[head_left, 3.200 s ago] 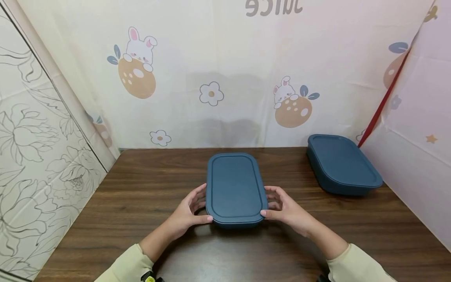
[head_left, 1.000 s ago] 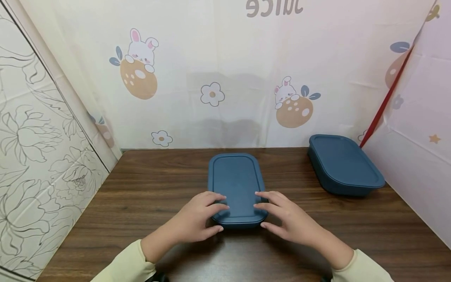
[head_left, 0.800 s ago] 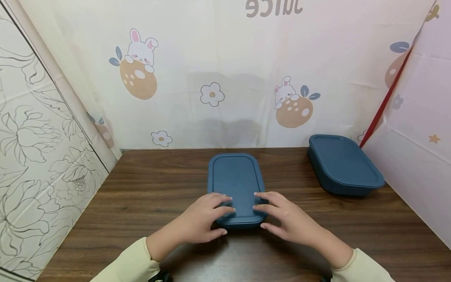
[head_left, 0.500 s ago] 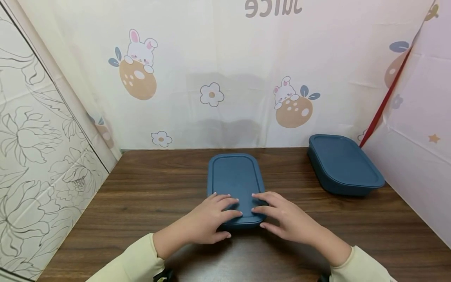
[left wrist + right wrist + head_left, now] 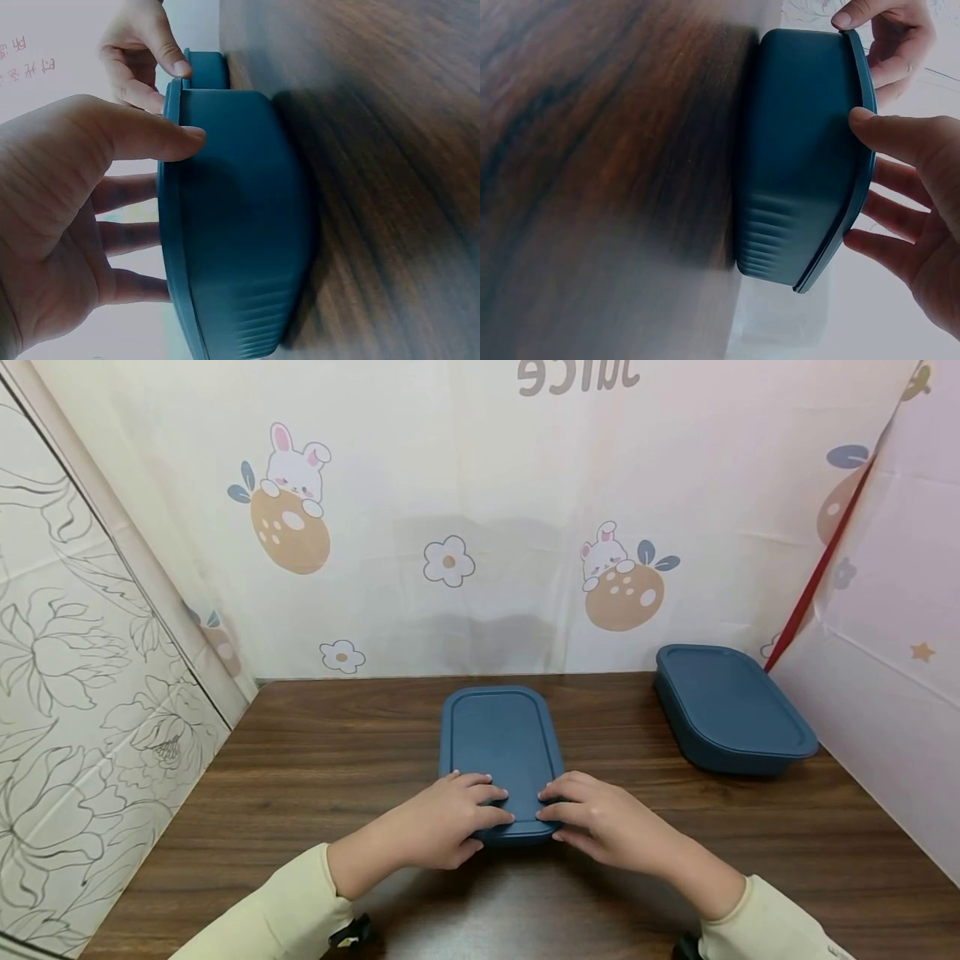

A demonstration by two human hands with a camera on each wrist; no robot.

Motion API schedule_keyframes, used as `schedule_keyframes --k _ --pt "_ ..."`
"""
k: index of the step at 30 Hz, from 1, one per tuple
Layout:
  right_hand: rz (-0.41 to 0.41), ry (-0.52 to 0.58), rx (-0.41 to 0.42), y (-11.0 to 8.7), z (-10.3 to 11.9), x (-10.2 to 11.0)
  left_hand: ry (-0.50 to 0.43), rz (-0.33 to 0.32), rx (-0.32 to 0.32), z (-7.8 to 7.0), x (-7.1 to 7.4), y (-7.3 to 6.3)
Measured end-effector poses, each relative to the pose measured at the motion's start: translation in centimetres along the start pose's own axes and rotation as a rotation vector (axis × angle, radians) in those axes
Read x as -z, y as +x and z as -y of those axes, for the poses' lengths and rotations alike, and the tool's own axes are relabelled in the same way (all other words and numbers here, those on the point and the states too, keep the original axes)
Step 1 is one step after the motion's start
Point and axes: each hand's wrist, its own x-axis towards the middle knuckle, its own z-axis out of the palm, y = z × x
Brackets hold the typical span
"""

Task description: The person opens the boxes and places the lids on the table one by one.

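Note:
A dark blue rectangular box with a matching lid sits on the table in front of me. Both hands are at its near end. My left hand lays its fingertips on top of the lid, while its thumb presses below the lid's rim, as the left wrist view shows. On the opposite corner, my right hand has its fingers on the lid and its thumb tip against the rim. Between them, fingers and thumb pinch the front edge. The lid lies on the box; its contents are hidden.
A second, larger blue lidded box stands at the back right, close to the side curtain. The dark wooden table ends at a printed curtain behind. Another curtain borders the left side.
Both hands have shifted from the box's sides to the top of its near end. The left hand has slid right, and the thumbs have come in to the front edge. The box stays put.

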Motion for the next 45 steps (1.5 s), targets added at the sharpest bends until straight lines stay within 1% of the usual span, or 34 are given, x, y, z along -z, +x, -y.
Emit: schedule_keyframes --k 5,15,18,22,24,28,34,37,39,45 --pt "0.015 -0.01 0.005 0.1 0.0 0.1 -0.007 0.029 0.005 0.0 0.3 0.1" --pt "0.021 -0.014 0.018 0.4 0.0 0.5 -0.003 0.042 -0.022 0.1 1.0 0.3" --pt "0.023 -0.018 0.024 0.5 0.0 0.7 -0.015 0.033 -0.036 0.2 1.3 0.3" --pt "0.019 -0.017 0.035 0.7 0.1 0.9 -0.024 -0.002 -0.056 0.3 1.6 0.2" --pt "0.012 -0.013 0.041 0.8 0.2 1.0 -0.02 -0.019 -0.056 0.2 1.7 0.2" --pt "-0.012 -0.015 0.058 1.0 0.4 1.1 0.033 -0.037 -0.036 -0.2 2.0 0.1" --pt "-0.039 -0.029 0.086 1.3 0.5 1.3 0.2 -0.025 0.018 -1.2 2.6 0.1" --pt "-0.051 -0.026 0.091 1.5 0.6 1.4 0.244 -0.037 0.025 -1.5 2.7 0.1" --pt "-0.065 -0.022 0.09 1.6 0.8 1.4 0.241 -0.053 0.027 -1.6 2.8 0.0" --pt "-0.11 -0.017 0.054 1.7 1.0 2.0 0.175 -0.089 0.039 -1.2 3.0 -0.5"
